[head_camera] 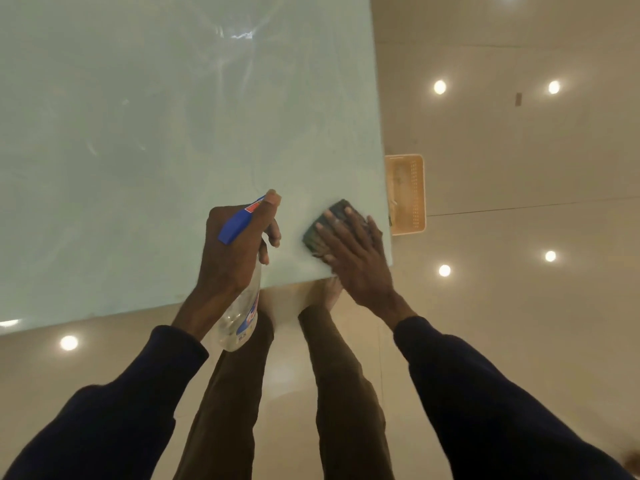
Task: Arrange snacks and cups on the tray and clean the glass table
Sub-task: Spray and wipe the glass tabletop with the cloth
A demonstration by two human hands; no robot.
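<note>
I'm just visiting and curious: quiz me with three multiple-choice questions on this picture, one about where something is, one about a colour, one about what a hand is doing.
1. Where on the glass table is the cloth?
A far left corner; B near right corner; C the middle.
2. What colour is the spray bottle trigger head?
A blue; B green; C black.
3. What is the right hand doing?
A hanging idle; B gripping the bottle; C pressing flat on the cloth.

Answers: 1 B, the cloth lies just inside that corner. 2 A, the head poking out of the left hand is blue. 3 C, its fingers lie straight over the cloth.
</note>
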